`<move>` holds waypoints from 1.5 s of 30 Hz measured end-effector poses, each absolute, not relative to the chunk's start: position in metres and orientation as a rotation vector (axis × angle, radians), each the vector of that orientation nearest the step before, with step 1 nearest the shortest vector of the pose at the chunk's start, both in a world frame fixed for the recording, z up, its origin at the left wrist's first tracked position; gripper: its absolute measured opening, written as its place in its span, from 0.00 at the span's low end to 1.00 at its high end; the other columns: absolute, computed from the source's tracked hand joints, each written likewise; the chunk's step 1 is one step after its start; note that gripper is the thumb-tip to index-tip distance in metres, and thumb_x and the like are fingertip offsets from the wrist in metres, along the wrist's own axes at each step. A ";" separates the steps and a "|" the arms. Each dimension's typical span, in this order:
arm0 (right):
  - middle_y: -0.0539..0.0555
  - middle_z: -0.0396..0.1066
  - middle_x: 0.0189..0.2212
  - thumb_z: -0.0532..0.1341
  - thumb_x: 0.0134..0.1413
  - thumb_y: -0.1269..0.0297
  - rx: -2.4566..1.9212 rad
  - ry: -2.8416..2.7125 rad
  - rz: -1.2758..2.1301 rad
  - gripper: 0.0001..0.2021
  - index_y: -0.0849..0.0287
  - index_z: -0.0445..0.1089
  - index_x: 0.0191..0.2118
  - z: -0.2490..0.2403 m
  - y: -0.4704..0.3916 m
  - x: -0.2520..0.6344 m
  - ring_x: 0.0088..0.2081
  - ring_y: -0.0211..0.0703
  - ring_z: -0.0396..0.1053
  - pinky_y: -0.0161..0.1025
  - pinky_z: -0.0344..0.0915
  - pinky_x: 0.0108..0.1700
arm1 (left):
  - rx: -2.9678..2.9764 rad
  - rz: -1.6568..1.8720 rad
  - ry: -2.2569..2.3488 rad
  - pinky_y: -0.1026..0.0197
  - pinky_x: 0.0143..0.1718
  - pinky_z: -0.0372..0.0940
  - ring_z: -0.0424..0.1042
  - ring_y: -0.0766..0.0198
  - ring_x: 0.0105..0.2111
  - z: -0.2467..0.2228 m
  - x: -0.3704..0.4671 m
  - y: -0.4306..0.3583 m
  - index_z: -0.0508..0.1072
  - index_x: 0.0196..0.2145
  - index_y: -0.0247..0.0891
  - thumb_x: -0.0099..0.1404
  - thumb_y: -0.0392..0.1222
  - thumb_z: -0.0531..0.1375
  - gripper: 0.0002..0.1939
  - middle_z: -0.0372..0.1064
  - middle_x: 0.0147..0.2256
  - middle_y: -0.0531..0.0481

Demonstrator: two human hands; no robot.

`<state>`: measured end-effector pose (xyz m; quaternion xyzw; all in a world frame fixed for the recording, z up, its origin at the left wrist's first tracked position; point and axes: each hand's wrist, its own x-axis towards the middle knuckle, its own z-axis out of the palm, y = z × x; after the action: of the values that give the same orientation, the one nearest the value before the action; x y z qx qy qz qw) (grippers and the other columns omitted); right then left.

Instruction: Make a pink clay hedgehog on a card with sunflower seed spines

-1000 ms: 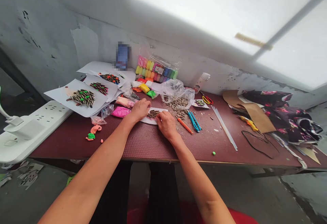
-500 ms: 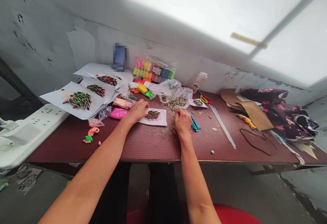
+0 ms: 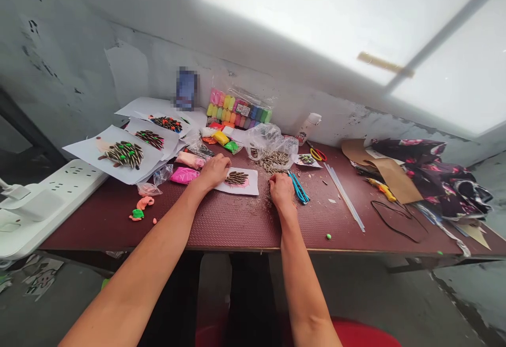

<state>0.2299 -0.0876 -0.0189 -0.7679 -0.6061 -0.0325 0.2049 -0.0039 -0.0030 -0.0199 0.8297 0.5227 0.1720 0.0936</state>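
Observation:
A white card (image 3: 253,184) lies on the dark red table, with rows of striped seeds (image 3: 236,179) on a pink shape. My left hand (image 3: 215,171) rests on the card's left edge, its fingers bent and closed; what they grip, if anything, is hidden. To the right of the card, my right hand (image 3: 282,191) is pinched, and anything between its fingertips is too small to make out. Loose seeds (image 3: 273,160) spill from a clear plastic bag (image 3: 265,137) just beyond it. Blue-handled scissors or a cutter (image 3: 299,188) lie beside my right hand.
Finished seed cards (image 3: 124,155) and a white power strip (image 3: 71,189) are at the left. Colored clay packs (image 3: 239,111) lean by the wall. Yellow-red scissors (image 3: 317,154), clear sticks (image 3: 346,198), a yellow glue gun (image 3: 381,189) and floral cloth (image 3: 443,178) are at the right.
My right hand has moved slightly down toward me, away from the seed pile. My left hand stays at the card's left edge.

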 end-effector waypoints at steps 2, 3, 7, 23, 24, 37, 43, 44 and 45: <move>0.63 0.73 0.38 0.59 0.60 0.71 -2.134 -1.721 -0.089 0.06 0.58 0.74 0.35 -0.018 -0.087 0.228 0.41 0.52 0.67 0.43 0.61 0.43 | 2.464 0.519 1.551 0.57 0.46 0.66 0.73 0.54 0.43 -0.021 -0.004 -0.003 0.78 0.42 0.38 0.65 0.34 0.54 0.14 0.71 0.42 0.42; 0.63 0.73 0.38 0.58 0.60 0.72 -2.112 -1.732 -0.094 0.06 0.59 0.73 0.35 -0.018 -0.087 0.227 0.41 0.52 0.67 0.43 0.61 0.43 | 2.467 0.526 1.550 0.57 0.46 0.66 0.73 0.54 0.43 -0.021 -0.004 -0.002 0.78 0.42 0.38 0.65 0.34 0.54 0.14 0.71 0.42 0.43; 0.60 0.75 0.38 0.57 0.61 0.71 -1.966 -1.710 -0.057 0.07 0.60 0.73 0.38 -0.011 -0.088 0.217 0.40 0.48 0.69 0.40 0.62 0.43 | 2.471 0.536 1.549 0.59 0.45 0.66 0.73 0.56 0.42 -0.023 -0.004 -0.002 0.78 0.42 0.38 0.65 0.34 0.55 0.13 0.72 0.42 0.43; 0.54 0.75 0.35 0.59 0.62 0.70 -1.472 -2.100 0.166 0.06 0.56 0.74 0.37 -0.006 -0.104 0.170 0.39 0.43 0.70 0.37 0.63 0.44 | 2.459 0.570 1.541 0.58 0.46 0.66 0.73 0.56 0.43 -0.028 -0.005 0.002 0.78 0.43 0.39 0.65 0.36 0.56 0.12 0.71 0.41 0.44; 0.54 0.75 0.35 0.59 0.63 0.70 -1.499 -2.097 0.145 0.06 0.57 0.74 0.36 -0.006 -0.103 0.170 0.39 0.44 0.69 0.37 0.63 0.44 | 2.460 0.572 1.543 0.58 0.46 0.66 0.73 0.56 0.43 -0.029 -0.005 0.002 0.78 0.43 0.39 0.65 0.36 0.56 0.12 0.71 0.41 0.44; 0.55 0.74 0.35 0.59 0.64 0.69 -1.671 -2.112 0.080 0.06 0.56 0.73 0.36 -0.007 -0.102 0.164 0.41 0.46 0.68 0.38 0.62 0.44 | 2.491 0.547 1.543 0.58 0.46 0.65 0.73 0.55 0.43 -0.028 -0.005 0.001 0.78 0.43 0.38 0.66 0.35 0.55 0.13 0.71 0.42 0.43; 0.55 0.74 0.36 0.58 0.64 0.69 -1.666 -2.139 0.034 0.07 0.57 0.73 0.36 -0.008 -0.102 0.162 0.41 0.45 0.67 0.38 0.61 0.44 | 2.454 0.565 1.534 0.57 0.46 0.65 0.73 0.54 0.43 -0.027 -0.004 0.001 0.78 0.42 0.38 0.66 0.35 0.55 0.12 0.71 0.42 0.43; 0.55 0.74 0.36 0.58 0.64 0.69 -1.667 -2.143 0.028 0.07 0.57 0.73 0.36 -0.007 -0.101 0.162 0.41 0.45 0.67 0.38 0.61 0.44 | 2.449 0.559 1.535 0.57 0.46 0.65 0.73 0.54 0.43 -0.027 -0.004 0.000 0.78 0.42 0.37 0.66 0.35 0.55 0.12 0.71 0.42 0.43; 0.55 0.74 0.36 0.58 0.64 0.69 -1.670 -2.146 0.023 0.07 0.57 0.73 0.36 -0.007 -0.101 0.161 0.41 0.45 0.67 0.37 0.60 0.43 | 2.449 0.552 1.538 0.57 0.46 0.65 0.73 0.54 0.43 -0.026 -0.004 0.000 0.78 0.43 0.37 0.66 0.35 0.55 0.12 0.71 0.42 0.43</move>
<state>0.1614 -0.1014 -0.0072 -0.6004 -0.7717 0.0083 0.2095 -0.0037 0.0002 -0.0261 0.8277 0.5199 0.1866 0.0988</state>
